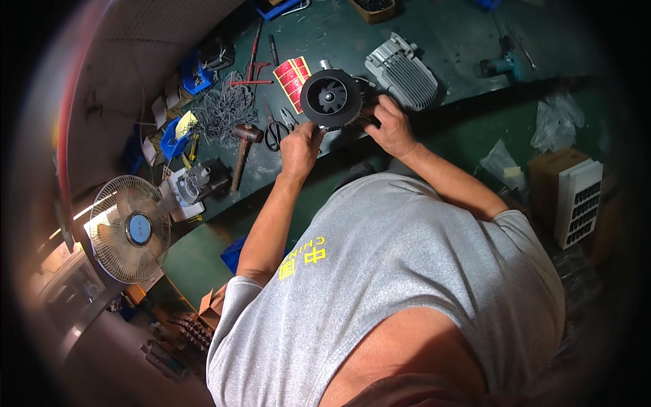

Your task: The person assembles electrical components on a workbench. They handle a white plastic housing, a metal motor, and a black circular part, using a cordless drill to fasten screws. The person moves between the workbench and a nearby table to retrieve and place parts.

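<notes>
A round black motor unit with a bladed fan wheel [331, 98] is at the near edge of the green workbench [468, 41], its fan facing up. A small silver stub [325, 64] sticks out on its far side. My left hand [300, 150] is closed at the unit's near-left edge, with the fingertips partly hidden. At its right side my right hand [392, 127] grips the edge with bent fingers. Just beyond the right hand lies a grey finned motor housing [403, 73]. Red-and-yellow label sheets [293, 81] lie left of the fan wheel.
Left of my left hand are black-handled scissors [274, 136], pliers [289, 119], a hammer [245, 139] and a heap of grey cable pieces [222, 108]. A desk fan [131, 229] stands farther left. A teal power tool [503, 66] lies at the right, above plastic bags [557, 122] and a cardboard box [548, 173].
</notes>
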Available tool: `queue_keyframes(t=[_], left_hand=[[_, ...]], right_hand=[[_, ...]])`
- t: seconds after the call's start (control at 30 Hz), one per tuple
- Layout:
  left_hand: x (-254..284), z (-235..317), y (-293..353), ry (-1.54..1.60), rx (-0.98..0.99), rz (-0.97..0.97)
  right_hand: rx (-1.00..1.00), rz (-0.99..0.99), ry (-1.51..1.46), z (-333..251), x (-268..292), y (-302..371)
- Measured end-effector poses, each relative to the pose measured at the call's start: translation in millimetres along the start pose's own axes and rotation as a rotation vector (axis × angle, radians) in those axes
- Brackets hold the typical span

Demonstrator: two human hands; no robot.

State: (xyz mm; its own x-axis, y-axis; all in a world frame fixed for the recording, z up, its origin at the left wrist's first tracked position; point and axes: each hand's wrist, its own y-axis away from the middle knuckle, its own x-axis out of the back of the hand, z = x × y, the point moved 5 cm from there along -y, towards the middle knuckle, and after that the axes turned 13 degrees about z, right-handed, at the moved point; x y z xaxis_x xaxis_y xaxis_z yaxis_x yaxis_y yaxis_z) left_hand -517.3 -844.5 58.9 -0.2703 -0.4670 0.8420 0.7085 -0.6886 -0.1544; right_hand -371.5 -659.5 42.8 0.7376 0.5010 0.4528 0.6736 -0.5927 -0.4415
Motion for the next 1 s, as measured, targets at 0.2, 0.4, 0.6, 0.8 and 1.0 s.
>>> queue_keyframes(t=[0.2, 0.4, 0.6, 0.8, 1.0], left_hand=[[-3.5, -6.6, 4.7, -0.003, -0.033, 0.040], [-1.1, -8.8, 4.2, 0.064, 0.021, 0.025], [61.5, 3.9, -35.2, 0.306, 0.223, 0.167], [103.5, 127.0, -97.1, -0.299, -0.094, -0.153], [76.6, 143.6, -110.2, -0.547, -0.218, -0.406]], right_hand=[[0.020, 0.010, 0.019, -2.2, -2.1, 1.7], [-0.223, 0.102, -0.082, 12.7, -5.6, 1.5], [-0.649, 0.062, -0.286, 47.2, -40.0, -2.6], [-0.495, 0.073, -0.490, 43.6, -48.4, -6.3], [-0.491, 0.113, -0.465, 34.6, -44.2, -9.2]])
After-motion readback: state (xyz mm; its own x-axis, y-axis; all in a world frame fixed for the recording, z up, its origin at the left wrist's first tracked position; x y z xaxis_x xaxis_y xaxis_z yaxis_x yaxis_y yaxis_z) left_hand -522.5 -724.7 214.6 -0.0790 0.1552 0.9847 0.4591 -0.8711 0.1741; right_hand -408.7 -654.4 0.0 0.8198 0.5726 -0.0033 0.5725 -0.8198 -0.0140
